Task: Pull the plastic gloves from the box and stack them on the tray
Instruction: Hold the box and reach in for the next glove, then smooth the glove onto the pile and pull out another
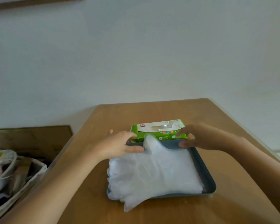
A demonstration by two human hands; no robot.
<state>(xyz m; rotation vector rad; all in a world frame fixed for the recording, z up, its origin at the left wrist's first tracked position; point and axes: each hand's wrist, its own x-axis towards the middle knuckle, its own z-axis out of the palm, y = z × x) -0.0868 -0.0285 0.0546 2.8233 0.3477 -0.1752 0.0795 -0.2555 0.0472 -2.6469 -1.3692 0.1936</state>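
A green and white glove box point(158, 130) lies on the wooden table just behind a dark grey tray point(205, 177). A stack of clear plastic gloves point(152, 173) covers most of the tray, with fingers hanging over its left edge. My left hand point(118, 145) hovers with fingers spread at the box's left end and the tray's far left corner, a fingertip near the top glove's thumb. My right hand point(199, 137) reaches in from the right, fingers extended at the box's right end and the tray's far rim. Neither hand plainly holds anything.
The wooden table point(152, 110) stands against a pale wall, its far and right edges close by. At the lower left sits a woven basket point(11, 180) full of assorted items, below table level.
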